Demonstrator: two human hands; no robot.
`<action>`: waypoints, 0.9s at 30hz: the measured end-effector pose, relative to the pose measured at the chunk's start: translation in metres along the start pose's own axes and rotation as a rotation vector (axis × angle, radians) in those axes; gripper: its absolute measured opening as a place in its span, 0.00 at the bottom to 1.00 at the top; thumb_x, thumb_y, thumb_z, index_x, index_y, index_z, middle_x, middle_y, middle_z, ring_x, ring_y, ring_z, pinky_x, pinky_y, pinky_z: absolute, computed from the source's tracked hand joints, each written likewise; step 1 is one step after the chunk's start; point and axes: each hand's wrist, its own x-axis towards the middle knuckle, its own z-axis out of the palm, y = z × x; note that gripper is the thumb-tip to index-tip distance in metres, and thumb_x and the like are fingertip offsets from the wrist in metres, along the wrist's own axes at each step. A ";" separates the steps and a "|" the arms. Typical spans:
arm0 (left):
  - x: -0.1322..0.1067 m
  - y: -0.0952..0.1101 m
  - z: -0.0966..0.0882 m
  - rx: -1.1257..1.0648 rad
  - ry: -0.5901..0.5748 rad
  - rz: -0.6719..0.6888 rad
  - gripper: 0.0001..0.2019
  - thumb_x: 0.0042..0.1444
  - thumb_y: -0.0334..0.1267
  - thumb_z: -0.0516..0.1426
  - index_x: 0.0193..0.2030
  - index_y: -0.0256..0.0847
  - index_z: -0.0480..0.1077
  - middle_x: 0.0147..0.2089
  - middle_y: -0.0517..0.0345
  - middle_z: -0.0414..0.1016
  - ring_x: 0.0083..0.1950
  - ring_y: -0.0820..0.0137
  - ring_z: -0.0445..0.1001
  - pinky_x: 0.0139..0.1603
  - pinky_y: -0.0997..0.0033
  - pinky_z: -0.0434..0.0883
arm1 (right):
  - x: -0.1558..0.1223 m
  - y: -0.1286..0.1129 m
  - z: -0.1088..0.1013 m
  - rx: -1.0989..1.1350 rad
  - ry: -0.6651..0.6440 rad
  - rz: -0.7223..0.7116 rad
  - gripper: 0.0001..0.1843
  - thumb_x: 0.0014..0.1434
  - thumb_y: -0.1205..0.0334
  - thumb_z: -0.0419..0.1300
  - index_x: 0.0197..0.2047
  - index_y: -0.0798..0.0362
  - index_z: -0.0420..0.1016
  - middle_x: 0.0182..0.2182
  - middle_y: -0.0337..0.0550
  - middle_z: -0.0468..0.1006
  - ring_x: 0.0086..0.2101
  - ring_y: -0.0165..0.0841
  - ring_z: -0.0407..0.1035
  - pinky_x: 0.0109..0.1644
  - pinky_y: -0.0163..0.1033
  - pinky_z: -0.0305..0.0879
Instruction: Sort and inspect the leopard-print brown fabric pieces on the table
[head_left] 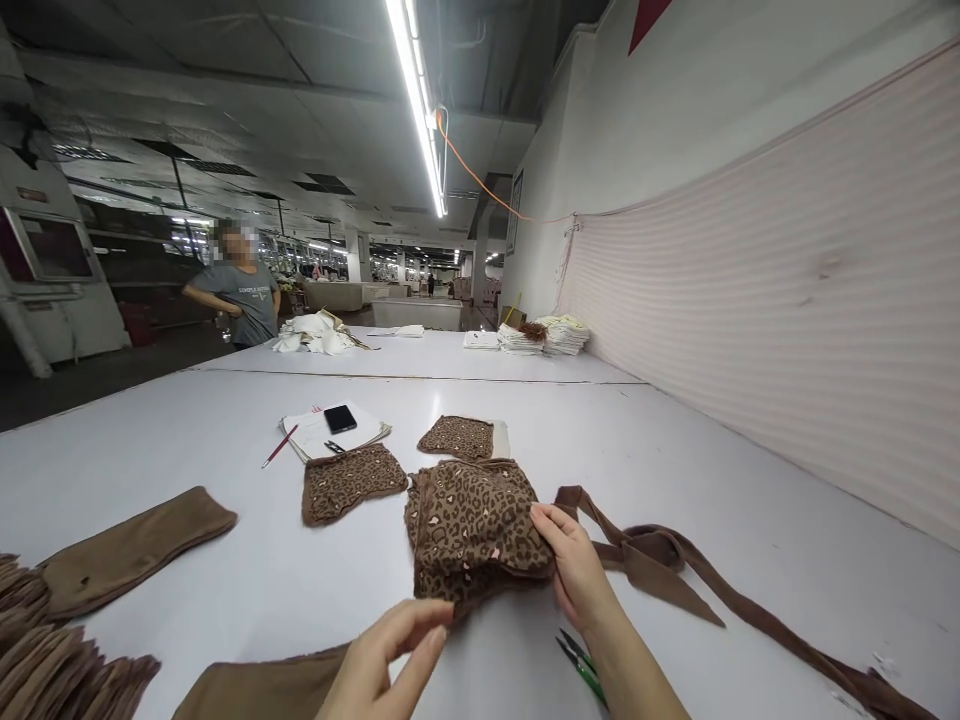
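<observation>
We note a white counter [675, 470] filling the view. A long plain brown strip [675, 565] trails from the centre to the lower right corner. At centre front lies a stack of leopard-print fabric pieces [472, 530]. Right hand [574, 565] rests on the stack's right edge, fingers pressed flat on the top piece, thumb under the edge: grasping it. Left hand [390, 650] pinches the stack's near lower corner between thumb and fingers. Two smaller leopard-print pieces [349, 482] [457, 437] lie beyond, apart from the stack. Papers [307, 435] bear a black phone [340, 418]; red pen [279, 447] just beside. Green-handled snips [581, 665] lie by the right wrist.
</observation>
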 end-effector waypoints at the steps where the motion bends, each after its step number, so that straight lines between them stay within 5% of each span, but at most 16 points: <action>1: 0.004 0.008 0.004 -0.061 0.022 -0.023 0.17 0.58 0.51 0.52 0.46 0.46 0.73 0.51 0.52 0.77 0.53 0.59 0.73 0.56 0.60 0.70 | -0.007 -0.004 0.006 0.032 -0.028 0.019 0.18 0.54 0.47 0.62 0.42 0.51 0.77 0.38 0.43 0.80 0.42 0.37 0.71 0.48 0.41 0.67; 6: 0.021 0.023 0.023 -0.421 0.035 -0.005 0.17 0.57 0.47 0.56 0.50 0.42 0.69 0.50 0.50 0.75 0.54 0.60 0.71 0.55 0.61 0.67 | -0.044 -0.018 0.032 0.074 -0.165 0.093 0.19 0.53 0.53 0.64 0.46 0.52 0.76 0.39 0.45 0.80 0.42 0.38 0.71 0.49 0.43 0.65; 15: -0.005 0.012 0.035 -0.498 0.182 -0.018 0.13 0.53 0.49 0.58 0.34 0.41 0.67 0.27 0.66 0.63 0.29 0.74 0.61 0.30 0.75 0.60 | -0.095 -0.027 0.053 -0.168 -0.116 -0.004 0.18 0.54 0.54 0.63 0.48 0.49 0.73 0.43 0.40 0.76 0.46 0.35 0.67 0.52 0.38 0.62; 23: -0.046 0.000 0.040 -0.454 0.311 -0.019 0.14 0.55 0.51 0.56 0.31 0.41 0.65 0.25 0.67 0.59 0.27 0.75 0.58 0.27 0.77 0.57 | -0.116 -0.025 0.043 -0.121 -0.026 -0.012 0.18 0.56 0.48 0.61 0.44 0.51 0.71 0.23 0.32 0.68 0.25 0.24 0.61 0.31 0.30 0.60; 27: -0.068 -0.010 0.056 -0.340 0.330 0.071 0.10 0.58 0.46 0.54 0.32 0.42 0.66 0.29 0.64 0.63 0.31 0.72 0.63 0.32 0.73 0.63 | -0.131 -0.006 0.039 -0.263 -0.164 0.195 0.28 0.53 0.34 0.55 0.33 0.54 0.68 0.19 0.35 0.69 0.20 0.28 0.64 0.21 0.32 0.59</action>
